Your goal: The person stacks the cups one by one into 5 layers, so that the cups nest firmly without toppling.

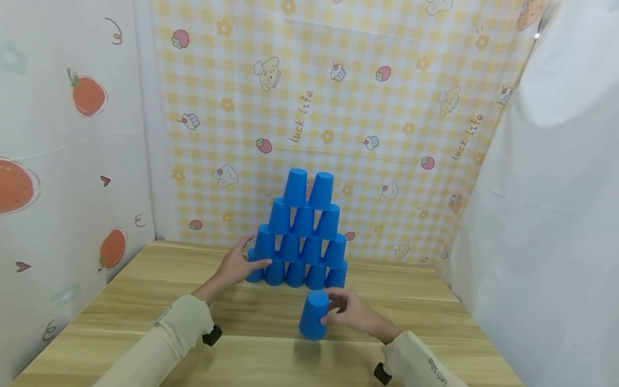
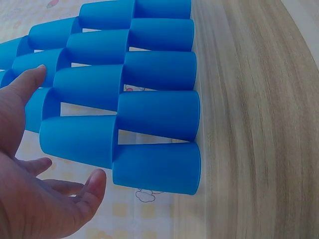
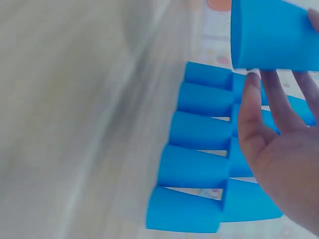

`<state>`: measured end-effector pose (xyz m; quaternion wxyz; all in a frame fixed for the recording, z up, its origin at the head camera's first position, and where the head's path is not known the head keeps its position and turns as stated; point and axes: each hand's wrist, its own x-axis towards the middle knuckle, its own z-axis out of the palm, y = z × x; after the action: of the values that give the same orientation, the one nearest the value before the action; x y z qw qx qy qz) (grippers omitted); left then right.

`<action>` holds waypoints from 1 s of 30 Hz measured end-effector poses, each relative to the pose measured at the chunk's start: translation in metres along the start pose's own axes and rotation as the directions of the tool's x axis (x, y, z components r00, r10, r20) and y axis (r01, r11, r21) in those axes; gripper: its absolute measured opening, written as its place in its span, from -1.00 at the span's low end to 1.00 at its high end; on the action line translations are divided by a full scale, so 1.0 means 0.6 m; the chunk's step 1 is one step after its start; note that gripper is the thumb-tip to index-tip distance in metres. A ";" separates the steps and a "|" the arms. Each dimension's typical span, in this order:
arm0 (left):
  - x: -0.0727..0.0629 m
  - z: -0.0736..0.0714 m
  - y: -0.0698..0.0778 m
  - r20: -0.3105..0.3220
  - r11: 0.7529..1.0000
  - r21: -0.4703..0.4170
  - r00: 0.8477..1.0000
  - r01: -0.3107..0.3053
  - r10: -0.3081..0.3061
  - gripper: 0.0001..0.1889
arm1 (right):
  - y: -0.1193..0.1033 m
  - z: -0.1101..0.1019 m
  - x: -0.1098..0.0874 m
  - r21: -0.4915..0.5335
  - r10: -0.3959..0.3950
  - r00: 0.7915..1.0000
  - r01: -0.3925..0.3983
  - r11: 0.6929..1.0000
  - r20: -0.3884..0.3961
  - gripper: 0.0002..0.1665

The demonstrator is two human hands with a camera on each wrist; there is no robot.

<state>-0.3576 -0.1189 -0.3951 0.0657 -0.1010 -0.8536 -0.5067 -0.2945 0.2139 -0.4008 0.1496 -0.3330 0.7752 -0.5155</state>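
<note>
A stepped wall of blue cups [image 1: 303, 221], all upside down, stands on the table, with two cups in its top row. My left hand [image 1: 237, 265] is at its left side, fingers spread and thumb in front of the lower rows. Whether it touches the cups [image 2: 156, 169] I cannot tell. In front of the wall, my right hand [image 1: 355, 313] pinches a single blue cup [image 1: 313, 316] by its side, between thumb and fingers. That cup is also upside down, apart from the wall, with a dark patch on the table below it. The right wrist view shows the held cup [image 3: 274, 37] too.
The wooden table [image 1: 261, 360] reaches back to a yellow checked curtain [image 1: 367, 177] just behind the cups. White cloth hangs at the left [image 1: 121, 177] and right [image 1: 537, 215]. Each wrist carries a small black device.
</note>
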 end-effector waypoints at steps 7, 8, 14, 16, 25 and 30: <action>-0.001 0.001 0.000 -0.001 1.000 -0.019 1.000 -0.004 0.004 0.01 | -0.045 -0.018 0.024 -0.064 0.002 0.972 -0.017 0.998 -0.236 -0.44; -0.001 0.002 0.000 -0.002 1.000 -0.022 1.000 -0.006 0.006 0.01 | -0.054 -0.021 0.028 -0.073 0.004 0.964 -0.025 0.997 -0.267 -0.44; 0.000 0.010 0.001 0.002 1.000 -0.026 1.000 -0.011 0.012 0.00 | -0.109 -0.040 0.059 -0.172 -0.087 0.903 0.014 0.985 -0.421 -0.46; 0.000 0.011 0.001 0.000 1.000 -0.023 1.000 -0.010 0.010 0.01 | -0.129 -0.047 0.071 -0.185 -0.108 0.882 0.024 0.982 -0.459 -0.45; 0.005 0.013 0.010 -0.013 0.999 -0.042 1.000 -0.014 0.014 0.03 | -0.227 -0.088 0.111 -0.148 -0.137 0.834 0.067 0.987 -0.534 -0.39; 0.011 0.015 0.021 -0.055 0.998 -0.040 0.998 -0.045 0.043 -0.01 | -0.259 -0.111 0.142 -0.196 -0.201 0.797 0.105 0.975 -0.569 -0.42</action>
<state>-0.3614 -0.1043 -0.3876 0.0979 -0.1073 -0.8386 -0.5250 -0.3394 0.1651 -0.2234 -0.1650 -0.2303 0.7914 -0.5417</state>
